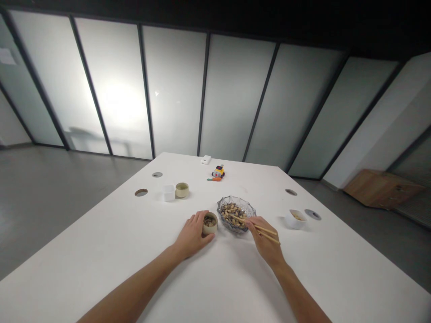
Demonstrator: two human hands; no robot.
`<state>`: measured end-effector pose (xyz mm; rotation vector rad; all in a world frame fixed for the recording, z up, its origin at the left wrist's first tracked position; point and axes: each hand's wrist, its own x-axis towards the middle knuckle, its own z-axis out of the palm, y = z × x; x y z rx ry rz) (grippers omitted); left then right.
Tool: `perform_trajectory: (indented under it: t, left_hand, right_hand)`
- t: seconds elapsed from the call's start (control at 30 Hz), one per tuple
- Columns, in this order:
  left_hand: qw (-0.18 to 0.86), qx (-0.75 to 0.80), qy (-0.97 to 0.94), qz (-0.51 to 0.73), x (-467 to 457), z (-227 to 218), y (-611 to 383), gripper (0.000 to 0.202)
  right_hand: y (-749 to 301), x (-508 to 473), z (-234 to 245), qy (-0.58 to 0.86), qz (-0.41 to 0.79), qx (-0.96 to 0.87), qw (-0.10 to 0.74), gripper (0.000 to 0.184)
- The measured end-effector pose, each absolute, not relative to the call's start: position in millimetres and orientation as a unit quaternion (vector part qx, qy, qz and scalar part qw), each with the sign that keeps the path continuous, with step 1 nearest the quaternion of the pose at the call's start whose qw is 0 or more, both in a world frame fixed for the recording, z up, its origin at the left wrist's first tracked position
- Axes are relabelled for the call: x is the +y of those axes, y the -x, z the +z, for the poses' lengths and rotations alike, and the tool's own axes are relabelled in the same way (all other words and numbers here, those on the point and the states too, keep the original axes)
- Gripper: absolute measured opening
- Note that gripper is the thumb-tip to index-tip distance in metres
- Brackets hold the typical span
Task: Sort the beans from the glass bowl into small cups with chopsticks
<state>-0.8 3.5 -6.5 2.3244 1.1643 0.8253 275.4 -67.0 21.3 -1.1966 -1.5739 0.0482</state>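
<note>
My left hand (193,234) is wrapped round the left side of a small beige cup (210,229) standing on the white table. Dark, thin bits that look like seeds lie inside the cup. In my right hand (266,237) is a pair of wooden chopsticks (267,232), closed on by the fingers. Their tips reach into a clear faceted glass bowl (248,210), just right of the cup. A mix of pale nuts and dark seeds (232,213) fills the bowl's bottom. Whether the tips pinch a piece is too small to tell.
Farther left stand a white square container (169,193) and an empty-looking greenish cup (182,190). On the right is a white container (296,219) with pale pieces. A yellow toy car (218,171), an orange carrot toy (215,179) and a white box-shaped device (205,159) lie toward the back.
</note>
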Motion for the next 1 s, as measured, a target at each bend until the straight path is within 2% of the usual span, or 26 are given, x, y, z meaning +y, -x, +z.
perform_trajectory:
  t: [0.4, 0.53, 0.7, 0.8, 1.0]
  left_hand:
    - [0.211, 0.418, -0.833, 0.295, 4, -7, 2, 0.07]
    - [0.213, 0.417, -0.833, 0.295, 5, -8, 2, 0.07]
    - [0.212, 0.418, -0.832, 0.297, 4, -8, 2, 0.069]
    - [0.212, 0.425, -0.83, 0.291, 3, -6, 2, 0.069]
    - [0.209, 0.425, -0.831, 0.291, 3, -6, 1, 0.07]
  right_hand:
    - [-279, -68, 27, 0.494, -0.018, -0.666, 0.558, 0.034]
    - [-282, -69, 28, 0.519, -0.028, -0.635, 0.571, 0.041]
    - [-273, -71, 28, 0.527, 0.056, -0.559, 0.637, 0.044]
    - [-262, -75, 31, 0.503, 0.095, -0.58, 0.634, 0.042]
    - [-261, -81, 39, 0.501, -0.024, -0.646, 0.575, 0.042]
